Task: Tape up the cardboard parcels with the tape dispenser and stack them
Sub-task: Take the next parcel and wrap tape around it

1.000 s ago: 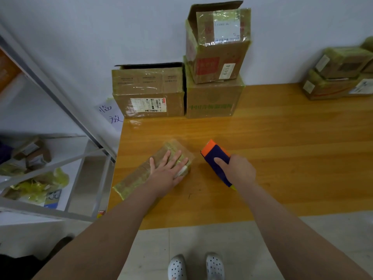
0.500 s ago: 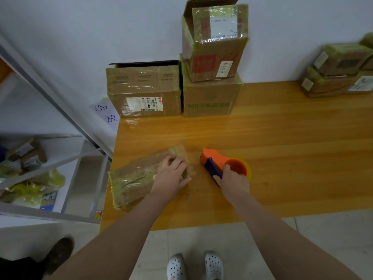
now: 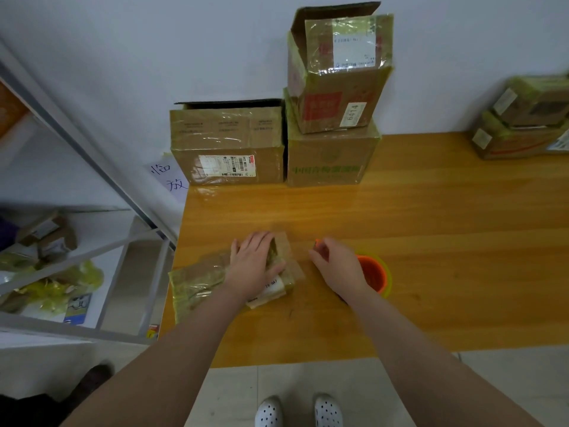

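Left fingers, newly flattened, on one parcel; right fingers around one tape dispenser.

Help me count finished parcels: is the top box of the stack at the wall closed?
No, the top box has one flap standing up open.

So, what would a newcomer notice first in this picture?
On the wooden table, the left hand presses a flat taped parcel, while the right hand grips an orange tape dispenser. Behind, against the wall, stand stacked cardboard boxes, the top one open.
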